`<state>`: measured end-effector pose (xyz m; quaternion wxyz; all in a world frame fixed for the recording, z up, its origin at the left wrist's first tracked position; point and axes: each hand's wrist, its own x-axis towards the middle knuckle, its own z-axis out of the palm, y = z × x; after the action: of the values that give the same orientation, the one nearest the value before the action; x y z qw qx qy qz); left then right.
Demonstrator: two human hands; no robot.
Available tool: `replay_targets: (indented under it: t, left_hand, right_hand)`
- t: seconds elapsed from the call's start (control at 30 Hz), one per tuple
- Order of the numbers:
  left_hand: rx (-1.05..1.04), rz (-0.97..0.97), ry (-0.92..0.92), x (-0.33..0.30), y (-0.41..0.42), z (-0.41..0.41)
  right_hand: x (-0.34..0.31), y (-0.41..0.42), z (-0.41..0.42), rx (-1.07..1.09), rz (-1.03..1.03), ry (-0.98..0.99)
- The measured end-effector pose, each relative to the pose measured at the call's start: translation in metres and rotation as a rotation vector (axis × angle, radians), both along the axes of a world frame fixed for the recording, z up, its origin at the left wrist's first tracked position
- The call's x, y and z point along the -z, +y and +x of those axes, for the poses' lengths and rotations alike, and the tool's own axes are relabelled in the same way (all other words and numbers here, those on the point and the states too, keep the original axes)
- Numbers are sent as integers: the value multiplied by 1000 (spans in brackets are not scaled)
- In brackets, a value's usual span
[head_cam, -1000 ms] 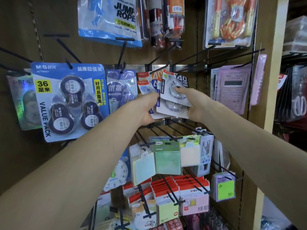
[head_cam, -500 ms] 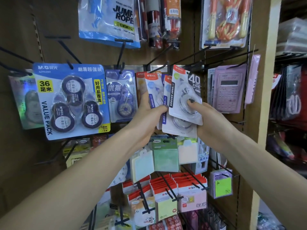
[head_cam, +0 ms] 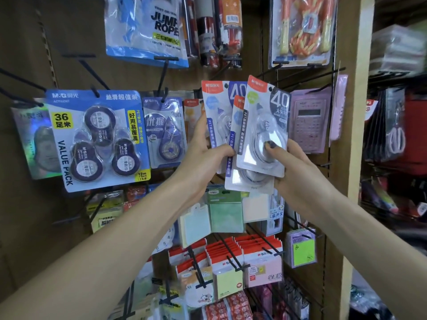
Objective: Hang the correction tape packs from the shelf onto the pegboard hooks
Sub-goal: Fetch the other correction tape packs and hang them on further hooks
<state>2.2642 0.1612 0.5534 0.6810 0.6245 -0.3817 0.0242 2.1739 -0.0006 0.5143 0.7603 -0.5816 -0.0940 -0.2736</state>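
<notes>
I hold up three white correction tape packs with red tops in front of the pegboard. My right hand (head_cam: 298,167) pinches the front pack (head_cam: 265,125), thumb on its clear blister. My left hand (head_cam: 205,155) grips the two packs behind it (head_cam: 217,116), fingers wrapped round their left edges. The packs' hang holes sit level with the black hooks (head_cam: 272,70) above the pink calculator. None of the three packs rests on a hook.
A blue three-roll value pack (head_cam: 97,137) and a single purple tape pack (head_cam: 164,130) hang to the left. A pink calculator (head_cam: 309,118) hangs right of the packs. Jump ropes (head_cam: 147,28) hang above, sticky notes (head_cam: 224,211) below. A wooden post (head_cam: 355,112) bounds the right side.
Both hands have risen with the packs, and the front pack has tilted upright and separated further to the right from the two behind it.
</notes>
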Motion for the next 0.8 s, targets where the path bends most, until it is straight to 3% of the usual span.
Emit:
replay_targets:
  t: [0.53,0.8]
  left_hand:
    - [10,42,13,-16,-4,17]
    - [-71,-18,229,-16,-11,43]
  right_hand:
    - [-9,5,14,90,91,28]
    - [-24,-1,62,24,122,153]
